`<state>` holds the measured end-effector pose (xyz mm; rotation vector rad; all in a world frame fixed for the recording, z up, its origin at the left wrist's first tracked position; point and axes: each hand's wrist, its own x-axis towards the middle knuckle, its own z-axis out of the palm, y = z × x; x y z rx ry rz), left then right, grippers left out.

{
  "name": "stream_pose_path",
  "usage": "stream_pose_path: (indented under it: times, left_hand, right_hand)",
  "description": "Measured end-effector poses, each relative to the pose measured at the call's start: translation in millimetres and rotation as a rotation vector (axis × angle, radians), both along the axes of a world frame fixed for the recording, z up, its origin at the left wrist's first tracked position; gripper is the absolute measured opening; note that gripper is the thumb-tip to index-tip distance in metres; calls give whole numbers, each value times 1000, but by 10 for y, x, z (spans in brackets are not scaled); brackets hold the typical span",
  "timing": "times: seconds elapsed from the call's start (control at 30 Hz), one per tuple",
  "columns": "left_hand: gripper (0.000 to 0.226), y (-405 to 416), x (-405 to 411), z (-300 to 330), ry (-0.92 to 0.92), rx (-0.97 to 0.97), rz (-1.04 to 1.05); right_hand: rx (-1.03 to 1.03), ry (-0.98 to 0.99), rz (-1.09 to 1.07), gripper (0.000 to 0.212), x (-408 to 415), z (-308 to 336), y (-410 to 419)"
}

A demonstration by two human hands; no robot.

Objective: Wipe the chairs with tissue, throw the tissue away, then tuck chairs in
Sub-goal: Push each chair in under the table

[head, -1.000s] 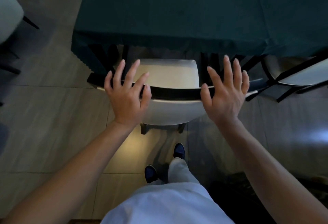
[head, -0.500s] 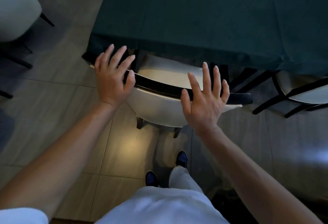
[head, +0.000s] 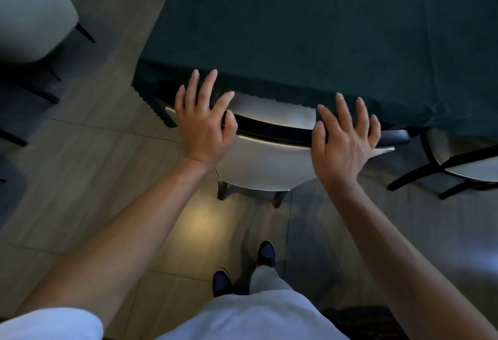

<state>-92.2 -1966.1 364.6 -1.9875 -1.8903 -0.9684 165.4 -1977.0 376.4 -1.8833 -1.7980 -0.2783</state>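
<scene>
A pale upholstered chair with a dark top rail stands right in front of me, its seat mostly under the table covered by a dark green cloth. My left hand presses flat on the left end of the backrest rail, fingers spread and straight. My right hand presses the right part of the same rail the same way. No tissue shows in either hand.
A second pale chair with black legs sits tucked at the right. Another light chair stands at the upper left on the tiled floor. My feet are just behind the chair.
Both hands have pushed the chair forward; more of its seat now lies beneath the tablecloth edge, and the chair has straightened after being angled half a second ago.
</scene>
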Motion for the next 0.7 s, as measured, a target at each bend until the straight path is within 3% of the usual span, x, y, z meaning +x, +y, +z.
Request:
stream_pose_path:
  times: [0.37,0.57,0.7]
  left_hand:
    - [47,532,-582,38,51,-140,152]
    - [43,710,-44,107,36,-135,190]
    - [41,771,505,29,41,-52,96]
  right_hand:
    - [71,-61,347,43,-421,-56,324]
    - [135,-54,232,45,-9,-8,795]
    - [141,-28,66,40,511,-97,1132]
